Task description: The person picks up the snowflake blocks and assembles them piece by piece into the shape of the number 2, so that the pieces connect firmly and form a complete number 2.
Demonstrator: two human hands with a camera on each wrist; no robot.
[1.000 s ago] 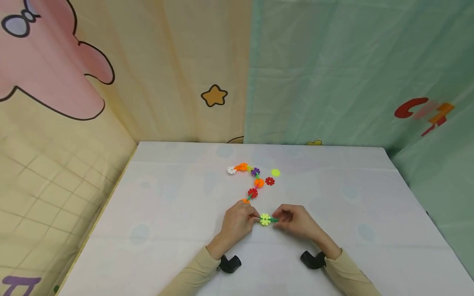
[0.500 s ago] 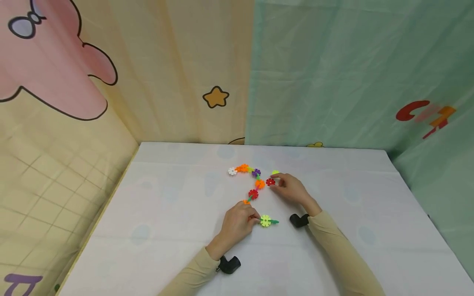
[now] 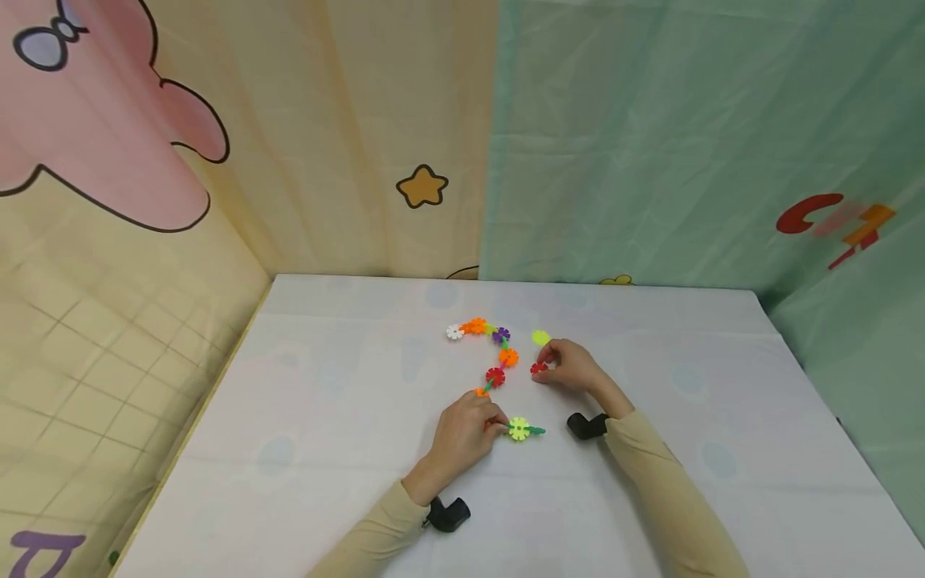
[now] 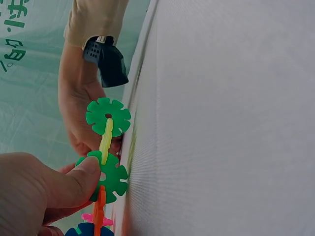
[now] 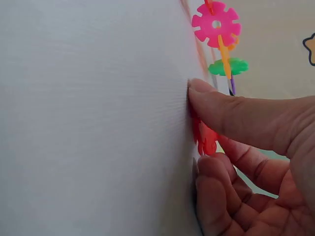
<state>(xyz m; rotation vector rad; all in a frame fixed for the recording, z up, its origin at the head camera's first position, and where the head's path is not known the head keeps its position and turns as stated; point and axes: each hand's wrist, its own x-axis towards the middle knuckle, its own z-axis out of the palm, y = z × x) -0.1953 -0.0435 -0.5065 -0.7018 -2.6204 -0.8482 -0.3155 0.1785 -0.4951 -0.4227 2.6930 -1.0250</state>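
Observation:
A chain of interlocking plastic snowflake discs curves over the table, from a white disc [image 3: 454, 332] at the far end to a yellow-green disc [image 3: 519, 429] and a green one [image 3: 538, 431] at the near end. My left hand [image 3: 466, 433] pinches a green disc [image 4: 116, 183] of this chain between thumb and fingers. In the left wrist view, an orange disc [image 4: 98, 211] slots into it from below. My right hand [image 3: 574, 368] pinches a loose red disc [image 5: 208, 140] at the tabletop, right of the chain; the fingers partly cover it.
A loose yellow-green disc [image 3: 540, 337] lies just beyond the right hand. The white-covered table [image 3: 325, 498] meets printed curtains [image 3: 614, 144] at its back edge. Black wrist cameras [image 3: 450, 514] hang by both sleeves.
The right hand has left the chain's near end, reached forward to the loose red disc, taken it and drawn it slightly nearer. The left hand has kept its hold on the chain.

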